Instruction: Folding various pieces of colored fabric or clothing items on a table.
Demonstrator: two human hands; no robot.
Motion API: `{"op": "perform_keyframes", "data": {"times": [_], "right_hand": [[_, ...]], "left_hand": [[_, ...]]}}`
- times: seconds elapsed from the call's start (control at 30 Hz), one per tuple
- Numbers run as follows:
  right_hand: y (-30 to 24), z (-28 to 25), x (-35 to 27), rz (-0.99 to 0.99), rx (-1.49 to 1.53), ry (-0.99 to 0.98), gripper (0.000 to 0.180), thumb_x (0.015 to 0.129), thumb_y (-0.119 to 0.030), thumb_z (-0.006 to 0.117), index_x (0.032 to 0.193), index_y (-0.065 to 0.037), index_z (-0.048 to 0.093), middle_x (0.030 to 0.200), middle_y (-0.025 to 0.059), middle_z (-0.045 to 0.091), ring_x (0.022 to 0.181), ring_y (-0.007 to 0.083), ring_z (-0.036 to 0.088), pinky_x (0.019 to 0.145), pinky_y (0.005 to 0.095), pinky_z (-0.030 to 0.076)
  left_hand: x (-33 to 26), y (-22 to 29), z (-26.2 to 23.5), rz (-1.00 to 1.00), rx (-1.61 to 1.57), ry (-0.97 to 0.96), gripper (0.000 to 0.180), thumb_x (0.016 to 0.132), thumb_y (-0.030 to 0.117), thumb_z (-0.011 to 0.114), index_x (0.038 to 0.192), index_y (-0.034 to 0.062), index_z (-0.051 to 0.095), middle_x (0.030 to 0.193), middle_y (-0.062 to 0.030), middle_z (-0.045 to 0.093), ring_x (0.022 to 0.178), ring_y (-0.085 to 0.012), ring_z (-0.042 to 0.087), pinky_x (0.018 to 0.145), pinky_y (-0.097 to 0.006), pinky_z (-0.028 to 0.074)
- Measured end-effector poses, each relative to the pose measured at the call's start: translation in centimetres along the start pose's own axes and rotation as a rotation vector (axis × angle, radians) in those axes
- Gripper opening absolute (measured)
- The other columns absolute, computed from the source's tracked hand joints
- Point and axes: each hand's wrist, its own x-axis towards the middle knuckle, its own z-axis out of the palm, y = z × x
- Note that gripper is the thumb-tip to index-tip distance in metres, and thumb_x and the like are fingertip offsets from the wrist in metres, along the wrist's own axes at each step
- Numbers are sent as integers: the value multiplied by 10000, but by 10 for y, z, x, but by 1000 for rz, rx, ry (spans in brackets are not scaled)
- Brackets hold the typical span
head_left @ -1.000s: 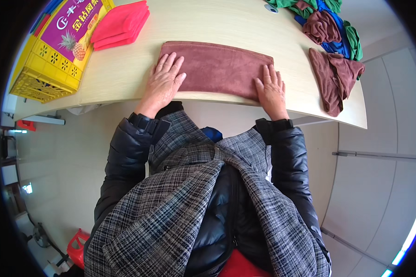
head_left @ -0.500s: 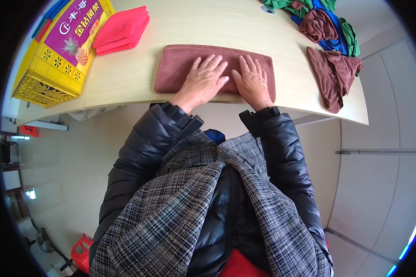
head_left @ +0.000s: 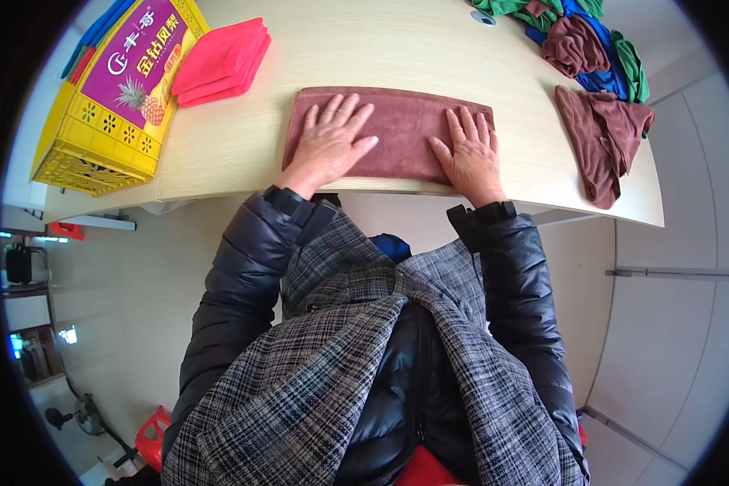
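A brown towel (head_left: pixel 405 134), folded into a long flat rectangle, lies along the near edge of the table. Flat on its left end rests my left hand (head_left: pixel 328 142), fingers spread. My right hand (head_left: pixel 470 154) presses on the towel's right end, its fingers also stretched out and the thumb apart. Neither hand grips anything. Between them the towel's middle shows smooth and bare.
To the left stands a yellow plastic crate (head_left: pixel 97 138) with a purple panel and folded cloths in it. Beside it lies a stack of folded red towels (head_left: pixel 223 63). Crumpled brown (head_left: pixel 603 138), green and blue cloths (head_left: pixel 599 61) sit at the right. The table (head_left: pixel 243 154) ends just before me.
My hands have slid apart over the towel, the left one toward its left end and the right one toward its right end. The whole view has shifted slightly.
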Motion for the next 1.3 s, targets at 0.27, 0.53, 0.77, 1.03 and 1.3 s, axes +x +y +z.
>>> {"op": "perform_keyframes", "data": {"times": [0.27,0.53,0.77,1.03,1.3], "right_hand": [[9,2,1,62,0,32,694,1017,-581,434,1552,-140,408,1624,138,348,1512,367,269,1218,525,224],[14,6,-2,50,24,90,672,1006,-554,465,1520,-121,454,1592,149,398,1495,360,305,1204,504,252],[12,7,-3,20,76,131,657,1002,-534,481,1507,-113,469,1584,143,413,1481,364,333,1201,488,262],[14,3,-3,35,58,120,640,1002,-523,485,1493,-113,488,1581,137,417,1485,357,327,1202,480,264],[11,4,-1,41,63,103,637,1004,-513,487,1492,-104,489,1577,138,421,1482,357,330,1205,477,263]], "left_hand": [[-2,-38,-10,-56,-94,195,516,1010,376,535,1481,170,490,1554,-109,433,1477,-292,336,1216,-500,227],[-96,107,-239,377,-781,354,88,809,72,612,826,35,690,936,-138,709,781,-279,688,677,-357,558],[-88,104,-274,1006,-855,340,153,801,166,640,746,31,688,859,-131,703,701,-261,675,620,-341,550],[-80,110,-267,1062,-899,373,165,815,173,642,742,32,685,851,-131,701,694,-260,673,612,-341,550],[-82,116,-254,1062,-937,462,178,829,180,644,738,33,683,843,-131,698,686,-258,672,604,-341,550]]}}
